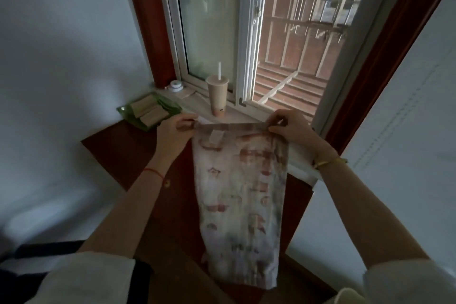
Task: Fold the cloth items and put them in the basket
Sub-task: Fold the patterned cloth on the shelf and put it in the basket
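A pale cloth item with a faded red print hangs lengthwise over a dark red wooden table. A small white label shows near its top hem. My left hand pinches the top left corner of the hem. My right hand pinches the top right corner. The hem is stretched taut between both hands, and the cloth's lower end reaches toward the near table edge. No basket is in view.
A lidded drink cup with a straw stands on the windowsill just behind the hem. A green packet lies at the table's back left. A small white round thing sits by the window frame. White walls flank both sides.
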A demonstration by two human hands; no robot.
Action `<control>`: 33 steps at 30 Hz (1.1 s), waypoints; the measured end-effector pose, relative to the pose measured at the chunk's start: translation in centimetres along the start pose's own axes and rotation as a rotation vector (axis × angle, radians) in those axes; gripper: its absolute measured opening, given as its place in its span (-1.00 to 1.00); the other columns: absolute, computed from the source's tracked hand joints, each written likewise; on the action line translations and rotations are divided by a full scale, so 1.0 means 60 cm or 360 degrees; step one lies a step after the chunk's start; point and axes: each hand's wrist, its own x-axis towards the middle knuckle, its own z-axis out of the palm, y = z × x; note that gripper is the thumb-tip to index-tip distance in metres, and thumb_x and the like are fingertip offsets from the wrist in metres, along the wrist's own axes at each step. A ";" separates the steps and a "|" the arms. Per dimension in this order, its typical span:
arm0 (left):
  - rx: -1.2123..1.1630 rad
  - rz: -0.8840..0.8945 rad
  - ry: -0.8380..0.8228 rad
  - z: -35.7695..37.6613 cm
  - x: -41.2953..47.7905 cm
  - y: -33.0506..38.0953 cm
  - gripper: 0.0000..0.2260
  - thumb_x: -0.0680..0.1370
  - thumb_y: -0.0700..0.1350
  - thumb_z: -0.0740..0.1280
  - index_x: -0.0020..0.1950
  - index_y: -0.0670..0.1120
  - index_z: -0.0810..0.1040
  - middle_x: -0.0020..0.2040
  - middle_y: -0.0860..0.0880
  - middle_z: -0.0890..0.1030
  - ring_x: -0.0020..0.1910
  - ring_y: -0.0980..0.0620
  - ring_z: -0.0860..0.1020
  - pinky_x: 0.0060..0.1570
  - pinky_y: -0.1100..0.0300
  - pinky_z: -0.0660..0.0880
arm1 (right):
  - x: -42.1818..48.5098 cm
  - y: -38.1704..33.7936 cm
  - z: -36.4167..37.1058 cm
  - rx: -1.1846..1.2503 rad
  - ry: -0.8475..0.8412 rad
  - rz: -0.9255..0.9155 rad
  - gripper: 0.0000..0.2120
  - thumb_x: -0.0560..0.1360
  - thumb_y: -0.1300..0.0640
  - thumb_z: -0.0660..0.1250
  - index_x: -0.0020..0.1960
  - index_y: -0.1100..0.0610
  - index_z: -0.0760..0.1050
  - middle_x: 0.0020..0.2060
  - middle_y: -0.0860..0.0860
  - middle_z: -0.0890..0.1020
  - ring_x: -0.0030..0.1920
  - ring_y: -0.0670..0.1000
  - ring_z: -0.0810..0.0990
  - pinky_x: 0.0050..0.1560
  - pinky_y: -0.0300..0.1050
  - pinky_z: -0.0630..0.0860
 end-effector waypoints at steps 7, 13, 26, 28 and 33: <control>-0.0147 -0.0392 -0.0108 0.061 -0.010 -0.099 -0.74 0.42 -0.33 0.44 0.00 -0.02 0.69 -0.12 -0.04 0.69 -0.05 0.01 0.66 0.06 0.13 0.59 | -0.003 0.089 0.098 -0.0084 -0.0015 0.0230 -0.87 0.41 0.29 0.43 -0.17 0.07 0.61 -0.23 -0.05 0.66 -0.31 0.03 0.63 -0.24 -0.17 0.55; 0.0063 -0.0546 -0.0450 0.087 -0.147 -0.210 -0.78 0.45 -0.33 0.45 -0.18 0.01 0.69 -0.13 0.03 0.71 -0.07 0.08 0.67 -0.03 0.26 0.58 | -0.136 0.170 0.187 -0.0106 -0.0402 0.0254 -0.88 0.42 0.30 0.40 -0.13 0.10 0.61 -0.18 -0.07 0.64 -0.20 -0.09 0.59 -0.11 -0.17 0.49; 0.0680 -0.0668 -0.0954 0.119 -0.315 -0.341 -0.64 0.44 -0.36 0.38 -0.30 0.13 0.64 -0.04 0.09 0.52 -0.05 0.17 0.50 -0.08 0.42 0.36 | -0.313 0.262 0.318 -0.0275 -0.1116 0.0332 -0.85 0.54 0.11 0.31 0.10 -0.05 0.49 0.10 -0.09 0.54 0.04 -0.12 0.48 0.10 -0.27 0.45; 0.0725 -0.0617 -0.1025 0.118 -0.294 -0.338 -0.60 0.45 -0.36 0.32 -0.32 0.15 0.61 -0.05 0.07 0.53 -0.07 0.13 0.51 -0.11 0.36 0.38 | -0.296 0.264 0.309 -0.0298 -0.1186 0.0285 -0.87 0.54 0.00 0.33 0.07 -0.03 0.52 -0.01 -0.14 0.53 -0.10 -0.22 0.47 0.00 -0.33 0.44; 0.0701 -0.0389 -0.0659 0.136 -0.201 -0.343 -0.71 0.47 -0.41 0.25 -0.13 -0.04 0.63 -0.11 0.07 0.58 -0.06 0.01 0.56 0.10 -0.01 0.51 | -0.191 0.282 0.292 -0.0293 -0.0554 0.0413 -0.85 0.59 0.05 0.24 0.05 0.04 0.57 -0.08 -0.11 0.54 -0.19 -0.20 0.49 -0.16 -0.31 0.44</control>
